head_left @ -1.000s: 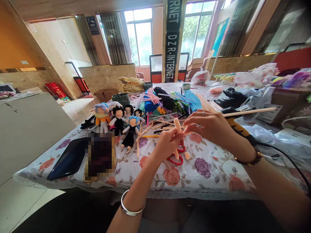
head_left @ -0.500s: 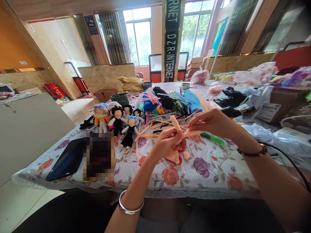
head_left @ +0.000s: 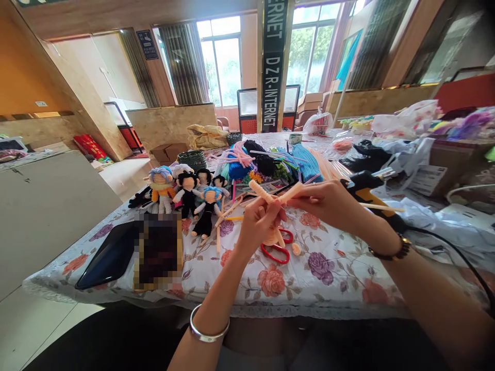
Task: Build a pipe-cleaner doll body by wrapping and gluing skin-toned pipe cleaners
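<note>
1. Far to my left a dark tablet [head_left: 106, 256] lies flat on the flowered tablecloth [head_left: 328, 268], near the table's front edge.
2. Behind it a row of small pipe-cleaner dolls [head_left: 185, 193] stands in a cluster, some with blue hair, some with black.
3. My left hand [head_left: 260, 220] is raised above the table, fingers curled shut round the lower part of a peach pipe-cleaner figure [head_left: 266, 195]; its wound, coiled end sticks up and leftward out of my grip.
4. Under that hand red-handled scissors [head_left: 279, 250] lie on the cloth, with a small peach piece just beside them.
5. My right hand [head_left: 331, 202] meets the left; thumb and forefinger pinch the straight peach stem that runs rightward off the figure.
6. Behind my hands a heap of coloured pipe cleaners [head_left: 266, 162] spreads across the table's middle.
7. Just past my right wrist a black and yellow glue gun [head_left: 365, 190] rests, its cord trailing off right.
</note>
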`<state>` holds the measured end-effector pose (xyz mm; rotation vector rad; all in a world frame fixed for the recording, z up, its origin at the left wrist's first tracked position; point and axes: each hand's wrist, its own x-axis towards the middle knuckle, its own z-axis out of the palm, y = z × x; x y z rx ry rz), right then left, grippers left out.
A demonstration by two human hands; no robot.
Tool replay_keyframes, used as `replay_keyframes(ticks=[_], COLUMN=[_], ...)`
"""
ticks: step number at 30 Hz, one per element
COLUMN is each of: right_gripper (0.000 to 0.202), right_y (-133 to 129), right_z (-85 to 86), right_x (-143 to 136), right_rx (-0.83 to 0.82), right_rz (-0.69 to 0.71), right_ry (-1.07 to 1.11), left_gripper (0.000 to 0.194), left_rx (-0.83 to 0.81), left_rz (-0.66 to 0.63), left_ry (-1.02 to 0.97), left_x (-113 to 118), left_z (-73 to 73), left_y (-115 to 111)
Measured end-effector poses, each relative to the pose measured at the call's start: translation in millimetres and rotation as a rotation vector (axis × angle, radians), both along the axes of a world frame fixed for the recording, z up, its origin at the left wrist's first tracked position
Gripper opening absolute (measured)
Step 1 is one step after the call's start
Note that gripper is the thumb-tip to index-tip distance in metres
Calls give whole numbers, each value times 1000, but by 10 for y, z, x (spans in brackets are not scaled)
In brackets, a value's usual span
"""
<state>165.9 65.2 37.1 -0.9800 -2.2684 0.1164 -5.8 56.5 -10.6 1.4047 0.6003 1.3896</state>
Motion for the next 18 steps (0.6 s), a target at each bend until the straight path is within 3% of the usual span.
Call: replay_keyframes(ticks=[4,8,12,18], right_gripper=[24,22,19,20], right_y=[-50,-98,-147,-140], right_z=[-54,-77,-59,-57], right_x=[-87,-134,-174,-173], right_rx=[338,553,649,660], right_rz=[-67,-62,-34,-23], right_ry=[-159,-288,-350,-334], left_gripper=[26,26,28,29], left_rx=[17,48,60,11], left_rz=[123,247,267,239], left_ry=[-38,13,63,48], left_x=[9,12,2,-2], left_z=[-21,-46,-61,-48], left_y=[26,46,55,58])
